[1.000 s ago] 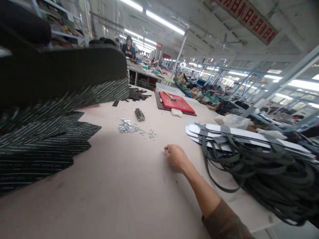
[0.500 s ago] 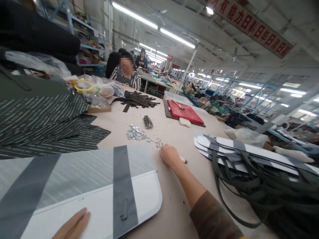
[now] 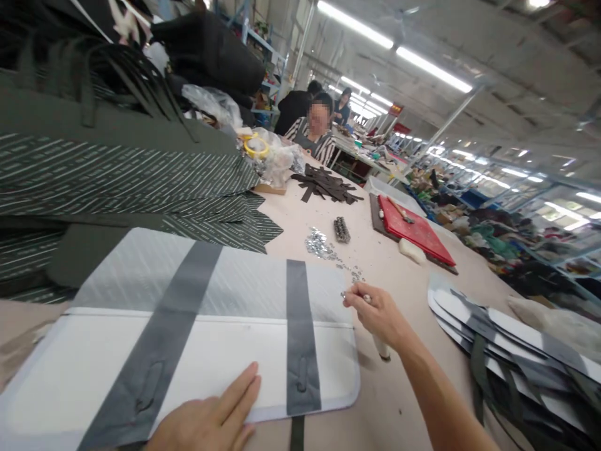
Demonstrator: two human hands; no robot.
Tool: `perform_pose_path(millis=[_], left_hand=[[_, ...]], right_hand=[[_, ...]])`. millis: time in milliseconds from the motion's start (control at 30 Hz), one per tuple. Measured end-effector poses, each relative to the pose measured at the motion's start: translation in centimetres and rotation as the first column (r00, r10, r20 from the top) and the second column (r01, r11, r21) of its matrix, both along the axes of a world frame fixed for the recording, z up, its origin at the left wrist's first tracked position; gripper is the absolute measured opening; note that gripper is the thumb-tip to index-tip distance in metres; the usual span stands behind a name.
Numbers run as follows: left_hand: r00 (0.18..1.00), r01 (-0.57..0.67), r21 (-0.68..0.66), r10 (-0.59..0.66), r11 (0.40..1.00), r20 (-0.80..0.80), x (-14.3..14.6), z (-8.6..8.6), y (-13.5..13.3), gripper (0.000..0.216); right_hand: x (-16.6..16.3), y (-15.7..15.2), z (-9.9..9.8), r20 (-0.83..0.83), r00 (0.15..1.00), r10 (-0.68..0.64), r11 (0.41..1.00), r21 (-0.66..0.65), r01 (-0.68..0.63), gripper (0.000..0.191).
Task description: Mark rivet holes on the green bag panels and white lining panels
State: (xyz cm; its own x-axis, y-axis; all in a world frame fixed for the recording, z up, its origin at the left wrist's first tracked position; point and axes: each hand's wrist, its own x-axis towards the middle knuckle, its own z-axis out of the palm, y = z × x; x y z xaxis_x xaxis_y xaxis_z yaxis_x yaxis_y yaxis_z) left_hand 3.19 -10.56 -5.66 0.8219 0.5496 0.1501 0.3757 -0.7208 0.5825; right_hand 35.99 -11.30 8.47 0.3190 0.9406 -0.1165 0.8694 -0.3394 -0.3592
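Observation:
My left hand (image 3: 211, 413) lies flat with fingers stretched on a white panel (image 3: 216, 351) crossed by two grey strips (image 3: 303, 332). Each strip bears a slim loop-shaped outline. My right hand (image 3: 375, 310) is closed just beyond the panel's right edge. A tiny shiny metal piece (image 3: 344, 294) is pinched between its thumb and forefinger. In the same hand sits a tool with a whitish handle (image 3: 381, 346), its lower end sticking out below the palm; its exact kind is hidden. Past the hand, small metal washers (image 3: 318, 243) are scattered in a loose pile.
Dark striped fabric pieces (image 3: 188, 169) are stacked at left. Farther off lie dark strips (image 3: 323, 183), a bundle of metal parts (image 3: 342, 230) and a red board (image 3: 416, 228) with a hammer (image 3: 400, 210). More strapped panels (image 3: 498, 326) are piled at right. A co-worker (image 3: 317, 128) sits across the table.
The view has swung left, so more of the panel shows. My right hand has lifted from the scattered washers toward the panel's edge, with a tiny metal piece in its fingertips.

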Motion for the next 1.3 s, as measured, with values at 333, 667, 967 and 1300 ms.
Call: perform_pose_path(millis=[333, 667, 967, 1300], left_hand=[[0.996, -0.039, 0.386, 0.068, 0.922, -0.062, 0.5, 4.0, -1.2, 0.039], [0.994, -0.109, 0.441, 0.103, 0.891, 0.037, 0.8, 3.5, -1.1, 0.037], [0.985, -0.174, 0.424, 0.157, 0.889, 0.076, 0.9, 3.9, -1.2, 0.036], [0.984, -0.166, 0.393, 0.126, 0.904, 0.127, 0.5, 3.6, -1.2, 0.033]], right_hand=[[-10.6, 4.4, -1.1, -0.247, 0.868, 0.432, 0.875, -0.119, -0.469, 0.019], [-12.4, 8.2, -1.3, -0.178, 0.700, 0.692, 0.657, -0.247, -0.712, 0.016], [-12.8, 10.1, -1.3, -0.137, 0.625, 0.768, 0.542, -0.380, -0.749, 0.015], [-14.0, 10.5, -1.0, -0.043, 0.632, 0.773, 0.527, -0.511, -0.679, 0.019]])
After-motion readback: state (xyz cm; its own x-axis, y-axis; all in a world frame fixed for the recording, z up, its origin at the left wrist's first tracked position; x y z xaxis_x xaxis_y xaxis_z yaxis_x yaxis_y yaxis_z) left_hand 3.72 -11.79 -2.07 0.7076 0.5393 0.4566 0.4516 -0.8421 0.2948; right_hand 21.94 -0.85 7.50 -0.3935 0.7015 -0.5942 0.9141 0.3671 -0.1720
